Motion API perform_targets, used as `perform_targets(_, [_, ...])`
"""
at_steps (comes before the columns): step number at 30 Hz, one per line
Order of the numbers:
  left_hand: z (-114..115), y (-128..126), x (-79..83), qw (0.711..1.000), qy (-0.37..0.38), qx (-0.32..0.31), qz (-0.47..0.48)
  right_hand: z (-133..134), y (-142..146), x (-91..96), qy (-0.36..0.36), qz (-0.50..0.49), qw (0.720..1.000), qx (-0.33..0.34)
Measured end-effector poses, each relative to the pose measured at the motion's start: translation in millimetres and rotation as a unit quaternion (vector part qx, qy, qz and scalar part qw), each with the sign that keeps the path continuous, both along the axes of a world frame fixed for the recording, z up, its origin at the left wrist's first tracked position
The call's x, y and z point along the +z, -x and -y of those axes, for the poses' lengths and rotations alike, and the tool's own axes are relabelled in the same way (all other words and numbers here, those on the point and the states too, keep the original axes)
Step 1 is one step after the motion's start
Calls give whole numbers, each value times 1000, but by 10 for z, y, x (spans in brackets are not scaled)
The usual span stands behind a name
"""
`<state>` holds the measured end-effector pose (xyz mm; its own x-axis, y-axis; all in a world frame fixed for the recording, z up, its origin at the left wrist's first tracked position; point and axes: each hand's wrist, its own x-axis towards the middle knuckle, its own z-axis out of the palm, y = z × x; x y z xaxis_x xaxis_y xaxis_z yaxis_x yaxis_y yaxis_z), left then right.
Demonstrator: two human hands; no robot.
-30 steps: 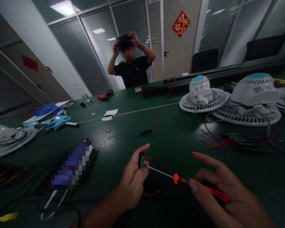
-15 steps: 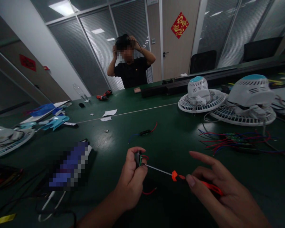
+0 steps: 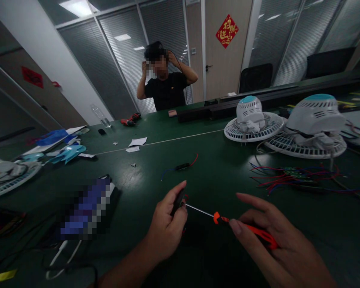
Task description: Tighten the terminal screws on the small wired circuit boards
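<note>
My left hand is closed on a small circuit board with a black face, pinched between thumb and fingers. A bit of red wire shows at its right edge. In my right hand lies a screwdriver with an orange and black handle, held between thumb and curled fingers while the index finger stretches out. Its thin metal shaft points left, and the tip reaches the board beside my left thumb; whether it touches a screw cannot be made out. Further off on the green table lies a similar small board with red and blue wires.
Wired boards lie in a bundle at right, in front of two white fan housings. A phone-like device with a cable is at left. Paper scraps, a red power drill and a bottle sit farther back. A person is across the table.
The board in my left hand has turned, so its green side shows less and its black face more. My right hand and the screwdriver have shifted slightly left.
</note>
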<state>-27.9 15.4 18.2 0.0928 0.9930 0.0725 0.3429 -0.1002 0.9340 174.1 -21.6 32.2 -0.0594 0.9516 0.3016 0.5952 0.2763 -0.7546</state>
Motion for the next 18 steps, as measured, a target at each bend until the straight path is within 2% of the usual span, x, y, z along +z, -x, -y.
perform_targets(3, [0, -2, -13, 999, 27, -16, 41, -8, 9, 3, 1, 8, 1000, -6])
perform_targets(12, [-127, -29, -20, 981, 118, 18, 151, -27, 28, -13, 44, -5, 999, -21])
perform_targets(15, [-172, -27, -3, 985, 113, 40, 126, -45, 6, -11, 70, -8, 997, -24])
perform_targets(18, [-224, -9, 1, 997, 68, 20, 27, -81, -26, 6, 107, -26, 993, -49])
